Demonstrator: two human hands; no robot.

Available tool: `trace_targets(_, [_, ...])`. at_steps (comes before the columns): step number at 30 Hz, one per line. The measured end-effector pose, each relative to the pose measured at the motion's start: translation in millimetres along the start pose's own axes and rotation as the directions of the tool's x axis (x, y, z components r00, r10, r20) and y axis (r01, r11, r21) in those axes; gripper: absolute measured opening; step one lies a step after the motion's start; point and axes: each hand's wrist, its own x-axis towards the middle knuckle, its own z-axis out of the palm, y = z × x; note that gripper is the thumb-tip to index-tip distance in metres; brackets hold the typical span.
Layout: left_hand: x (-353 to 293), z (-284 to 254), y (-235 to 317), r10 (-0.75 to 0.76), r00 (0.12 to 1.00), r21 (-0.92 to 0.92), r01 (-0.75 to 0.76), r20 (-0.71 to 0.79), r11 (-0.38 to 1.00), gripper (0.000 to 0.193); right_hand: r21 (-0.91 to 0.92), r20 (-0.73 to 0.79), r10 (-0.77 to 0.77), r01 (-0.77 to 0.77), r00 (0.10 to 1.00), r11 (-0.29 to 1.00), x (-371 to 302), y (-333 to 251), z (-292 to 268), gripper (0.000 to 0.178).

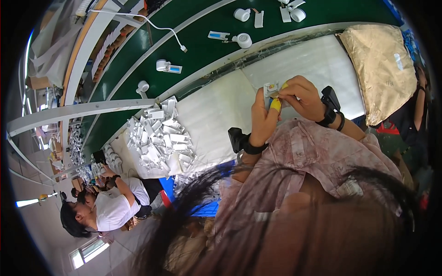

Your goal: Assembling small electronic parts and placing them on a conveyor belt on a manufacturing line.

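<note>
In front of me, above the pale table covering [216, 110], both my hands meet at a small white plastic part [270, 87]. My left hand [262, 122] is closed on it from the near left, with something yellow on the thumb. From the right, my right hand [301, 97] pinches at the part's near edge, and yellow shows at its fingertips too. What exactly lies between the right fingers is hidden. A large pile of white plastic pieces [161, 138] spreads over the table to the left of my hands.
Beyond the table runs a green conveyor belt [195, 55] carrying small white handheld devices [242, 40]. A white cable [159, 28] hangs above it. On the right lies a brown paper bag [380, 64]. A co-worker in a white shirt [117, 207] is at the left, near a blue bin [207, 209].
</note>
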Motion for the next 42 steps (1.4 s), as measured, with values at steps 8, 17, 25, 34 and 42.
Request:
trace_targets(8, [-2.4, 3.1, 0.9, 0.006, 1.0, 0.085, -0.007, 0.009, 0.996, 0.035, -0.053, -0.016, -0.052, 0.051, 0.999, 0.997, 0.0, -2.4, -2.9, 0.02])
trace_targets(17, [-4.3, 2.9, -0.4, 0.07, 0.997, -0.045, -0.068, 0.041, 0.997, 0.029, -0.056, 0.025, -0.032, 0.033, 0.999, 0.998, -3.6, -1.1, -3.1, 0.02])
trace_targets(25, [-6.5, 6.0, -11.3, 0.1, 0.995, 0.071, -0.099, -0.01, 0.993, 0.028, -0.068, 0.044, -0.044, 0.046, 0.998, 0.997, -2.3, -2.6, -4.2, 0.022])
trace_targets(34, [-10.0, 9.0, -11.6, 0.115, 0.99, 0.096, -0.107, -0.086, 0.99, 0.02, -0.052, 0.049, -0.067, 0.07, 0.997, 0.996, -3.2, -6.2, -1.5, 0.024])
trace_targets(42, [3.8, -18.6, -31.8, 0.036, 0.996, 0.156, -0.022, -0.084, 0.987, 0.018, -0.11, 0.158, 0.017, 0.0, 0.987, 0.994, -0.2, 13.4, 13.7, 0.017])
